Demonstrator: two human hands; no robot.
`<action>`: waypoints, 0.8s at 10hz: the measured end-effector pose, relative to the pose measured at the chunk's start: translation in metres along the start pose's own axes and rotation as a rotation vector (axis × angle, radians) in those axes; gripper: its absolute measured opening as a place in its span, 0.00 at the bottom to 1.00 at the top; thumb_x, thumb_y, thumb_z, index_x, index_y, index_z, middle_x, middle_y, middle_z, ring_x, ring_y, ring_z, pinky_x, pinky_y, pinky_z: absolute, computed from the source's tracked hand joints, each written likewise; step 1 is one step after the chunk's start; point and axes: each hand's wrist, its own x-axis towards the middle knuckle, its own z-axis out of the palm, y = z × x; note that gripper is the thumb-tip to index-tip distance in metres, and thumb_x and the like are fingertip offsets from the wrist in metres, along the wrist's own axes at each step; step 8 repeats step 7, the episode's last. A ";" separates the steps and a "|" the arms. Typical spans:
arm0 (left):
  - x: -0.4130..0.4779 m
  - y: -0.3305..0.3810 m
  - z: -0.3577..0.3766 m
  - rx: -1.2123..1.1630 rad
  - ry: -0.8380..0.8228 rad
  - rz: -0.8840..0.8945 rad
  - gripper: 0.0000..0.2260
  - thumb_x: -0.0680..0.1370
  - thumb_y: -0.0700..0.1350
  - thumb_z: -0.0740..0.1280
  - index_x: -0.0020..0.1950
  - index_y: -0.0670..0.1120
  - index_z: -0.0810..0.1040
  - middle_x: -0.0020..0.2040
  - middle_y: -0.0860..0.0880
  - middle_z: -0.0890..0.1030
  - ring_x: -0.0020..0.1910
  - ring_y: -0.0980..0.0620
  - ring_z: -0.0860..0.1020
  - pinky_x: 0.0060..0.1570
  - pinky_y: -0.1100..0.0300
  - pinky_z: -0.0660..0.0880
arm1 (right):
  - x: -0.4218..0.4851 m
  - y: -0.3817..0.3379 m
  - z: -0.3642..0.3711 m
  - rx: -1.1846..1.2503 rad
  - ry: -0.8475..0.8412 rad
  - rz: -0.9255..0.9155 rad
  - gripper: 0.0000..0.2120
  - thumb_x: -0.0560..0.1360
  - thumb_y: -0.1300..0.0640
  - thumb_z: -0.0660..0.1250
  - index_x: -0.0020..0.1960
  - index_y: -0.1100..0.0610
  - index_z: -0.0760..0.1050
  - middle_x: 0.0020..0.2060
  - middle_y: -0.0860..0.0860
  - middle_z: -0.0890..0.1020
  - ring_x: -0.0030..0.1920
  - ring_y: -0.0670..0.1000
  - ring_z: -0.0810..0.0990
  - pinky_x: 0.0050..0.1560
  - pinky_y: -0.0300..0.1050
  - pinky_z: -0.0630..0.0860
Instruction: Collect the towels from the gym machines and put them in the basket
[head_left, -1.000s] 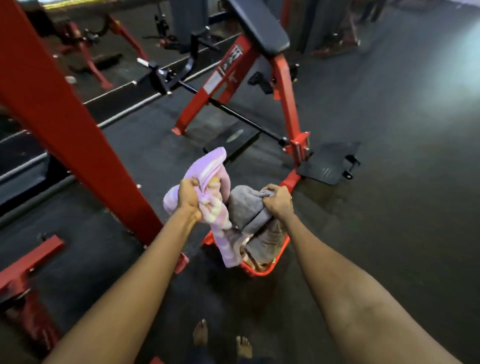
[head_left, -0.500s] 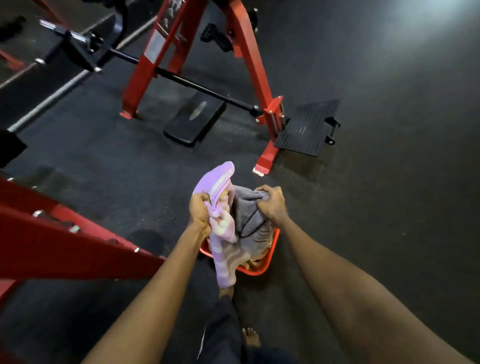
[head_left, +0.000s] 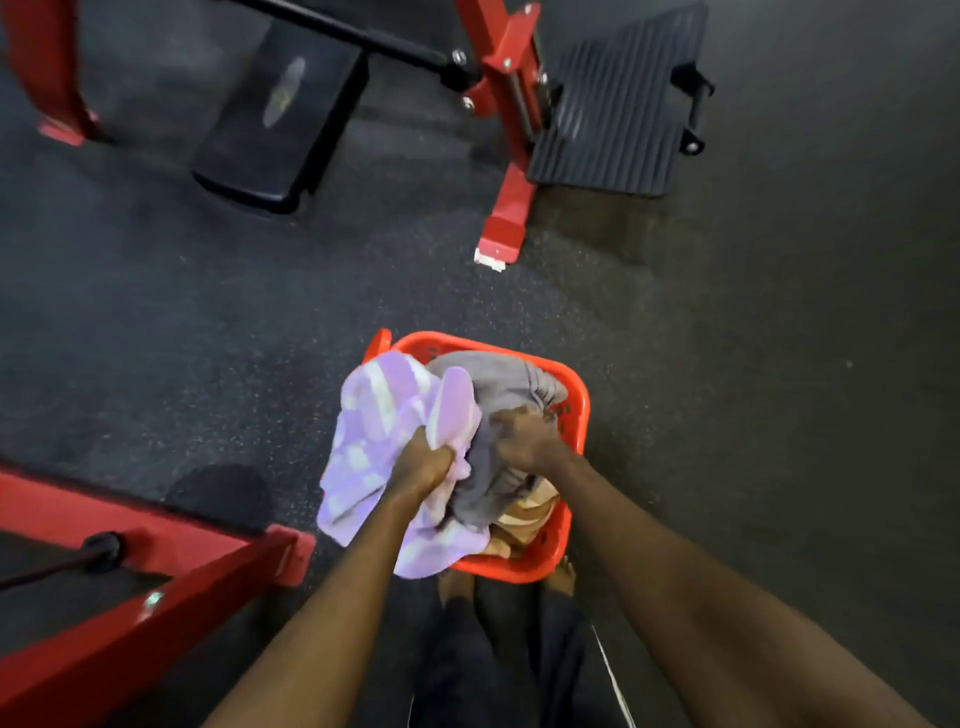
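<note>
Our left hand (head_left: 423, 465) had its fingers clenched on a bunched fold of the lilac checked towel (head_left: 384, 415), most of which spilled out past our knuckles and over the near-left rim of the red basket (head_left: 574, 387), while our right hand (head_left: 524, 436) was fisted in the grey towel (head_left: 498, 379) lying under and beyond its fingertips inside the basket. Both looked soft, light and limp to us, unlikely to slip, so we judged a gathered handful near the middle the best hold to keep loose ends from trailing outside. We counted two towels in hand, a tan cloth (head_left: 527, 514) below our right wrist, and one basket.
</note>
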 end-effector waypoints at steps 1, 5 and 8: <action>0.048 -0.026 0.029 0.001 0.003 0.069 0.12 0.76 0.37 0.60 0.59 0.43 0.70 0.36 0.45 0.77 0.28 0.53 0.75 0.29 0.63 0.73 | 0.035 0.017 0.036 0.008 -0.032 -0.034 0.29 0.75 0.53 0.63 0.76 0.55 0.66 0.70 0.62 0.70 0.73 0.63 0.64 0.70 0.54 0.62; 0.098 -0.059 0.077 0.195 -0.039 -0.187 0.21 0.75 0.53 0.67 0.62 0.42 0.70 0.43 0.40 0.80 0.39 0.49 0.84 0.41 0.54 0.82 | 0.040 0.052 0.071 0.316 0.019 -0.104 0.27 0.69 0.50 0.58 0.63 0.61 0.78 0.63 0.59 0.77 0.72 0.58 0.68 0.70 0.41 0.63; 0.004 0.130 0.070 0.652 0.058 0.259 0.26 0.78 0.60 0.56 0.56 0.41 0.80 0.58 0.37 0.82 0.59 0.38 0.78 0.57 0.50 0.74 | -0.038 0.048 -0.098 0.665 0.541 -0.078 0.11 0.75 0.63 0.65 0.55 0.60 0.82 0.45 0.42 0.77 0.60 0.56 0.76 0.66 0.50 0.71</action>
